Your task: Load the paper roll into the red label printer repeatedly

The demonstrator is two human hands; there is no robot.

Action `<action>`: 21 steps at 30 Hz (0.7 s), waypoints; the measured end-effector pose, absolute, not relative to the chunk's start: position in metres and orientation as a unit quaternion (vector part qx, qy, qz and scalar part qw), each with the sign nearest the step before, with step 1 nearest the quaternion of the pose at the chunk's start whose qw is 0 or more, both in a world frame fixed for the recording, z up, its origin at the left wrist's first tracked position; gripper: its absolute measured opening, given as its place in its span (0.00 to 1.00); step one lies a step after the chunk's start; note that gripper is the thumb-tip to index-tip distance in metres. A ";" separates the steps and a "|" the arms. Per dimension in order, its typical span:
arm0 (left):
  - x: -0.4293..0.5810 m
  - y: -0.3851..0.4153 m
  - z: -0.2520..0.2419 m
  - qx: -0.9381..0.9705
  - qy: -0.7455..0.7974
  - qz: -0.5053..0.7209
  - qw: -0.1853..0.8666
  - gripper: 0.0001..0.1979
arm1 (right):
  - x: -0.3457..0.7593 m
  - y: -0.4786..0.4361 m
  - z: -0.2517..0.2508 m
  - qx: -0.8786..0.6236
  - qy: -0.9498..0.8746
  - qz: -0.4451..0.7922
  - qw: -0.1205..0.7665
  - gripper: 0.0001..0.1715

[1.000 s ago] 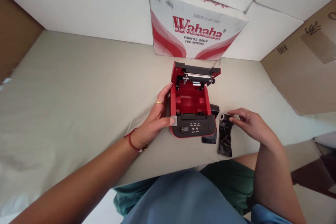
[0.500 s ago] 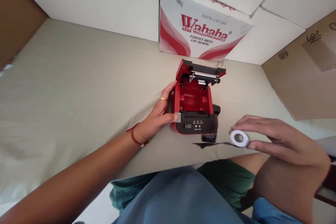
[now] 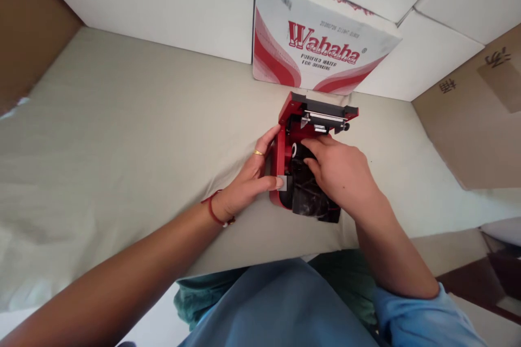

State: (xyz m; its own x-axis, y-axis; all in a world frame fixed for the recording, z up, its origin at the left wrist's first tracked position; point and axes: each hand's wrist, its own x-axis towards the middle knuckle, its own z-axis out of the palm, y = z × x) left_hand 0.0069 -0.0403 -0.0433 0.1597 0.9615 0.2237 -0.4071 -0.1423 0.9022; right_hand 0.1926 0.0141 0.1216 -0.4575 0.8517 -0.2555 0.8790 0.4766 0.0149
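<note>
Left hand clasps the red-and-black plastic printer, thumb on its front corner, likely steadying it. Right hand pinches a black marbled paper roll inside the open bay, though knuckles hide some contact.

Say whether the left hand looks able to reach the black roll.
Probably yes: the black roll shows an uncovered end toward the left hand, though that hand grips the red device and the right hand covers the other end.

Wahaha carton, brown box at right
</note>
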 end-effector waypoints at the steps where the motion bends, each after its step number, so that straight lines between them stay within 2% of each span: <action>1: 0.007 -0.040 -0.043 0.481 0.288 0.581 0.590 0.56 | 0.190 0.018 0.121 0.505 0.851 -0.063 0.126 0.25; 4: 0.008 -0.040 -0.044 0.478 0.284 0.578 0.598 0.57 | 0.184 0.029 0.116 0.492 0.858 -0.081 0.123 0.26; 7: 0.008 -0.040 -0.043 0.479 0.285 0.580 0.594 0.57 | 0.187 0.035 0.110 0.478 0.869 -0.107 0.073 0.29; 12: 0.008 -0.041 -0.039 0.479 0.280 0.581 0.595 0.56 | 0.223 0.010 0.110 0.377 0.897 -0.199 -0.117 0.17; 15: 0.008 -0.042 -0.037 0.484 0.282 0.579 0.592 0.56 | 0.252 -0.022 0.107 0.297 0.909 -0.217 -0.199 0.14; 21: 0.009 -0.049 -0.040 0.496 0.308 0.582 0.566 0.53 | 0.290 -0.063 0.068 0.267 0.921 -0.151 -0.241 0.28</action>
